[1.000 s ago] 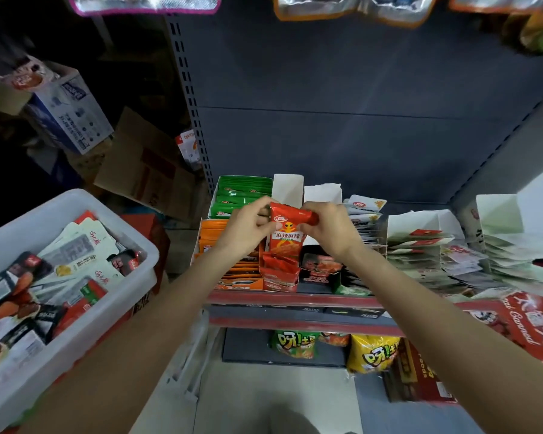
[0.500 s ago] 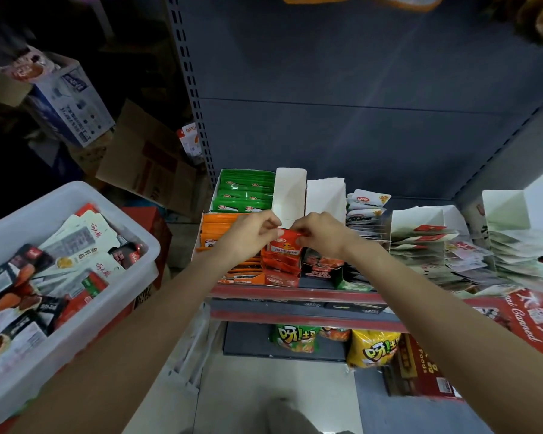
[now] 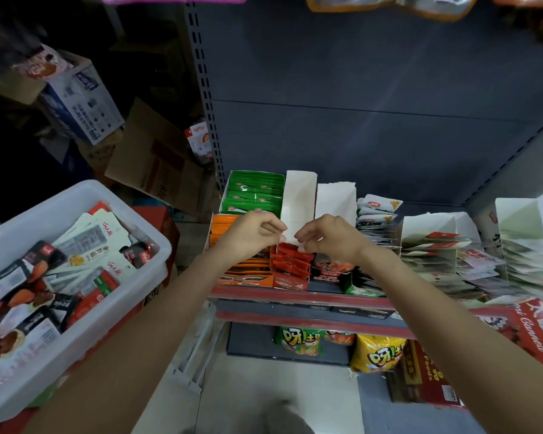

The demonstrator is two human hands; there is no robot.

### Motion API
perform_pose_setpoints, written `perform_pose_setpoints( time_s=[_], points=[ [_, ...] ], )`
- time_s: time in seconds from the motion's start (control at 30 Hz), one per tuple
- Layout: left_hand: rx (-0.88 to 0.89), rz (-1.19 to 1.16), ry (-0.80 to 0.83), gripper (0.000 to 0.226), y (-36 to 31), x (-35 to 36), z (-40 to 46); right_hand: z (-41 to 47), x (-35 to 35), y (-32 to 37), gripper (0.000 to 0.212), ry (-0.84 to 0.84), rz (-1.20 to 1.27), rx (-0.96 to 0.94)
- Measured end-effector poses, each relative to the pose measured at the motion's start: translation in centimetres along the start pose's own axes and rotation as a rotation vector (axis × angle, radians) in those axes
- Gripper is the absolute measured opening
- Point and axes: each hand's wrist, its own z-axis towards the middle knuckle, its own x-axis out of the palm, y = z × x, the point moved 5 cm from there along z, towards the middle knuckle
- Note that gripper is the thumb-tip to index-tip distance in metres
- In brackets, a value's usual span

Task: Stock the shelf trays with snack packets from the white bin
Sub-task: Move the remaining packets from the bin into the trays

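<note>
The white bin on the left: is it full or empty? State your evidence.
Largely full. The white bin holds a heap of mixed snack packets reaching near its rim; how deep the pile goes cannot be told.

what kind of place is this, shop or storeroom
Most likely a small grocery or snack shop: a metal shelf holds display trays of red snack packets, a white bin of packets waits alongside, and cardboard cartons are piled behind.
</note>
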Motion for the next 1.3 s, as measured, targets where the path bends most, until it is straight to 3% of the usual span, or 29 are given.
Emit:
perform_pose_setpoints(
  time_s=[0.17, 0.43, 0.67, 0.8, 0.97, 1.07, 1.17, 1.3],
  points=[
    [0.028, -0.046, -0.252, 0.013, 0.3, -4.0, -2.2, -0.3, -0.7, 3.9, 0.020, -0.192, 0.062, -0.111],
    [-0.048, 0.155, -0.550, 0.018, 5.6, -12.7, -8.5, 2.8, 5.1, 16.6, 0.029, -0.250, 0.030, -0.314],
    [-0.311, 0.477, -0.337, 0.036, 17.3, -19.3, -14.0, 7.7, 15.1, 25.7, 0.040, -0.027, -0.111, -0.328],
    [-0.296, 0.589, -0.203, 0.044, 21.6, -22.1, -16.1, 10.1, 18.8, 27.7, 0.057, 0.114, -0.302, -0.171],
    [-0.392, 0.847, -0.141, 0.066, 25.4, -24.8, -16.6, 12.2, 21.3, 28.0, 0.070, 0.143, -0.246, -0.011],
    [-0.416, 0.690, -0.096, 0.080, 27.1, -25.3, -16.9, 13.4, 22.1, 28.2, 0.072, 0.126, -0.203, 0.090],
    [-0.372, 0.464, -0.126, 0.090, 28.1, -25.5, -17.4, 14.5, 22.8, 28.6, 0.051, 0.074, -0.225, 0.130],
    [-0.316, 0.427, -0.329, 0.072, 28.1, -26.8, -17.7, 15.2, 23.2, 28.8, 0.051, -0.028, -0.243, 0.173]
  ],
)
